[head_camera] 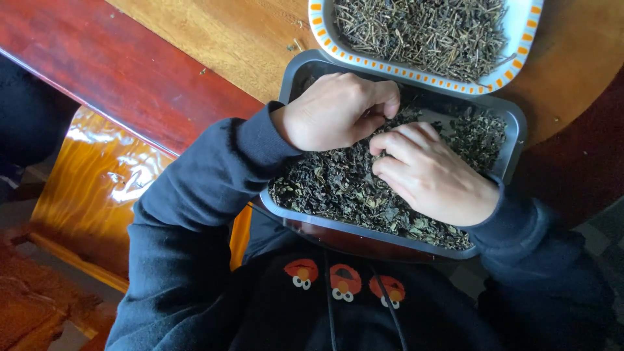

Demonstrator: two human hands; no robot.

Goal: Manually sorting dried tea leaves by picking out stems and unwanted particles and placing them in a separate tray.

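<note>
A dark grey rectangular tray holds a heap of dried dark green leaves. My left hand hovers over the tray's far left part, fingers curled and pinched together at the leaves. My right hand rests on the leaves in the middle, fingers bent and touching them close to the left fingertips. Whether either hand pinches a leaf is hidden by the fingers. Both arms wear dark blue sleeves.
A white tray with an orange-dotted rim full of dried stems and twigs lies just beyond the grey tray, overlapping its far edge. Both rest on a wooden table. A glossy orange wooden bench stands at the left.
</note>
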